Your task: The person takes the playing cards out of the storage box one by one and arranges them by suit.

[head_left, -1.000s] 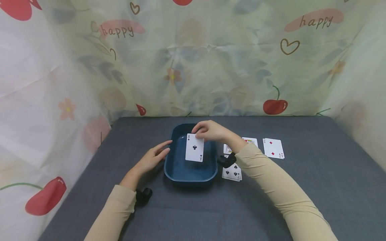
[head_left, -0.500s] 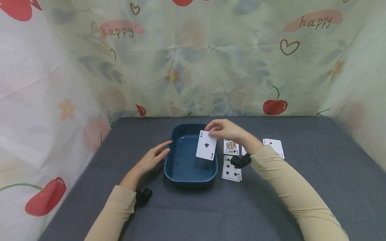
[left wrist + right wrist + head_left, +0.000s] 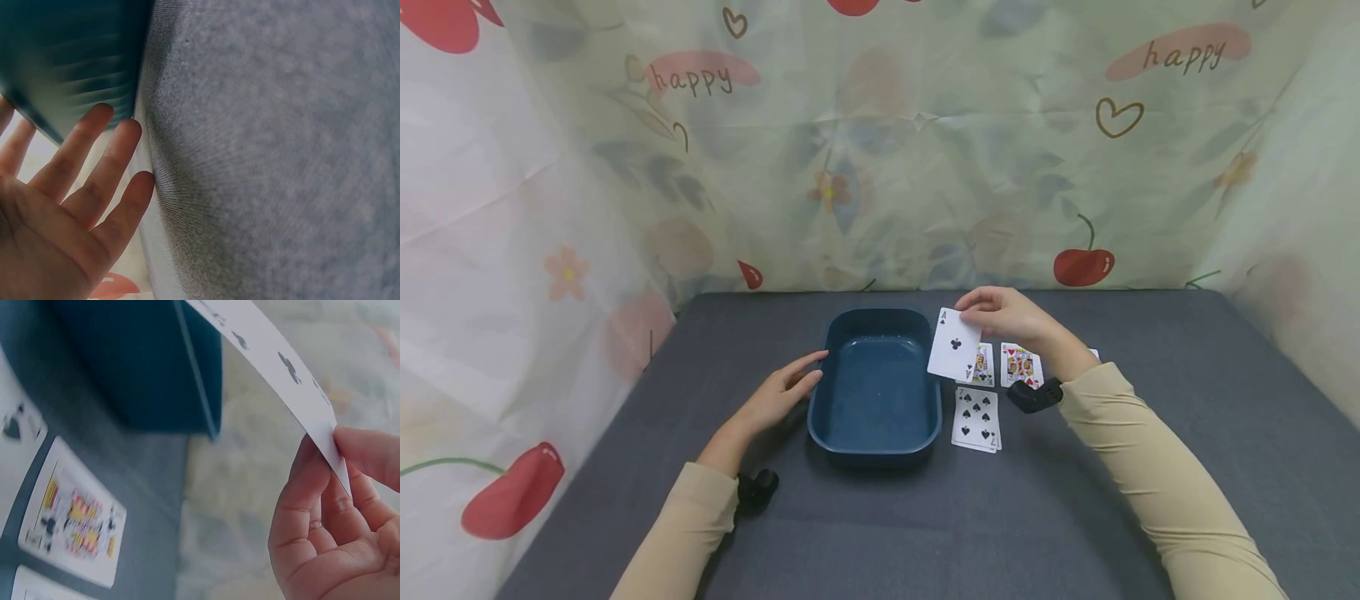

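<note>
Between thumb and fingers my right hand [image 3: 1011, 317] pinches an ace of clubs playing card [image 3: 953, 348] by its upper corner. In the head view the card overlaps the right rim of the blue tray [image 3: 874, 417] and part of a king of clubs [image 3: 984, 367]. The right wrist view has the card [image 3: 284, 369] edge-on and slightly bowed, raised above the table. My left hand [image 3: 775, 396] has its fingers spread, with fingertips right at the tray's left rim. The left wrist view shows those fingers [image 3: 103, 175] against the tray's outer wall [image 3: 81, 62]. No cards show inside the tray.
Right of the tray, face up on the dark grey tablecloth [image 3: 880, 533], lie a king of hearts [image 3: 1021, 365] and a small stack topped by a seven of spades [image 3: 976, 418]. Another card [image 3: 1094, 353] is mostly hidden behind my right forearm. A printed curtain [image 3: 917, 167] encloses the table.
My right hand has carried the ace of clubs rightward, from over the tray to its right rim, beside the kings. The left hand has stayed at the tray.
</note>
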`<state>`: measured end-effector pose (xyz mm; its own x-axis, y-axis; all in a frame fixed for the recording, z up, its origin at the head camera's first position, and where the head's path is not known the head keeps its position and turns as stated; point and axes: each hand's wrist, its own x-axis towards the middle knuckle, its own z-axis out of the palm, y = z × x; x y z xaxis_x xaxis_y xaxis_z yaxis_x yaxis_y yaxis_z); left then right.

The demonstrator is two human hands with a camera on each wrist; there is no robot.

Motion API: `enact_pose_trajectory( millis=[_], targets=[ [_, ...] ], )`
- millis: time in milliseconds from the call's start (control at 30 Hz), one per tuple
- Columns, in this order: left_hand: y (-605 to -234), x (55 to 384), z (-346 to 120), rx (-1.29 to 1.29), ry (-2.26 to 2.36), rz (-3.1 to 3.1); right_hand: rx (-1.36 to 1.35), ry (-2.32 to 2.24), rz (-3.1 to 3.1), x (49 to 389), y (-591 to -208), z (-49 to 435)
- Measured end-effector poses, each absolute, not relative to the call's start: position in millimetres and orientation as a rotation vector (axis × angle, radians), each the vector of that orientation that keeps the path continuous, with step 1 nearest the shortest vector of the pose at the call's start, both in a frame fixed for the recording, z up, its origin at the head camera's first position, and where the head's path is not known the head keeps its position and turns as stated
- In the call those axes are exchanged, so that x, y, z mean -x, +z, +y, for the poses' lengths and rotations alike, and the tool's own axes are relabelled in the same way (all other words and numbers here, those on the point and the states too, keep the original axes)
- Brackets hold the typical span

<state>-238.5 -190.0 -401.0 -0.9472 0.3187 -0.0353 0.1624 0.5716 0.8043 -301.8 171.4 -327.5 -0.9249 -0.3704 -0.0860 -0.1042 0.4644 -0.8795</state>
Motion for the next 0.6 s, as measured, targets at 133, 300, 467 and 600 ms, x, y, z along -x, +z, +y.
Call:
enact_pose_trajectory(
  millis=[133, 300, 467, 600],
  targets=[
    [-401.4, 239.0, -190.2, -0.409, 1.312, 2.629, 0.34, -1.459, 2.476, 309.4, -337.2, 182.0],
    [-401.8, 239.3, -190.5, -0.41, 1.311, 2.633, 0.262, -1.434, 2.498, 318.0, -352.5, 193.5],
    [-401.8, 239.3, -190.7, -0.408, 1.312, 2.628, 0.229, -1.393, 2.517, 324.4, -365.1, 199.6],
    [-401.6, 239.3, -190.8, -0.402, 1.314, 2.626, 0.249, -1.398, 2.51, 329.0, -371.4, 200.7]
  ],
)
